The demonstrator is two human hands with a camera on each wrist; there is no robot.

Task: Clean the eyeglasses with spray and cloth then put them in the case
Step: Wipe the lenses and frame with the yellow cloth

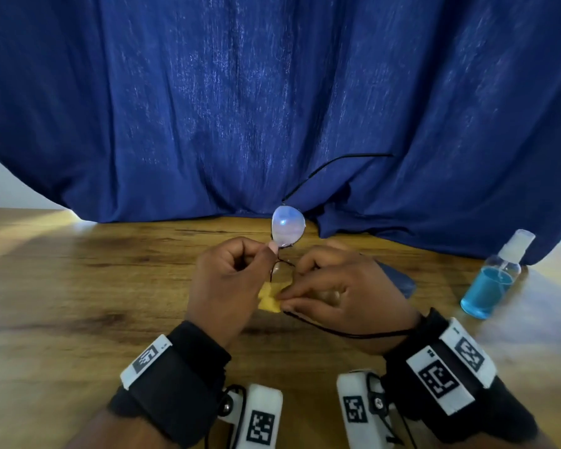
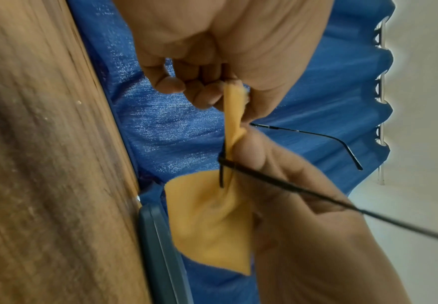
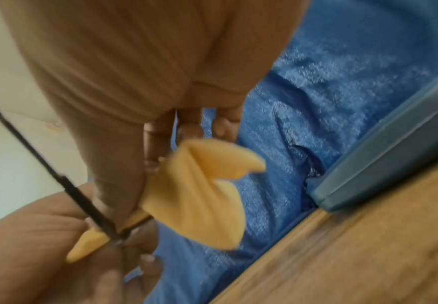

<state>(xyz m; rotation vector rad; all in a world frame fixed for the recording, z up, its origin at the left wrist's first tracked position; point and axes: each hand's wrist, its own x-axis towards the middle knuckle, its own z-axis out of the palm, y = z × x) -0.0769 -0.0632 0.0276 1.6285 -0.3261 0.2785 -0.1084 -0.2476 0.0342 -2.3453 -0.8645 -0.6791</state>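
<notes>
Eyeglasses (image 1: pixel 287 230) held mid-frame above the wooden tabletop (image 1: pixel 78 286), long axis running up the picture, one thin black temple aimed toward the upper right. Left hand (image 1: pixel 230 280) curled, pinching the frame by the bridge. Right hand (image 1: pixel 340 296) curled around a soft yellow cloth (image 1: pixel 269 301), seemingly over the lower lens. Blue case (image 1: pixel 399 280) just behind; clear spray bottle (image 1: pixel 493 280) at right.
</notes>
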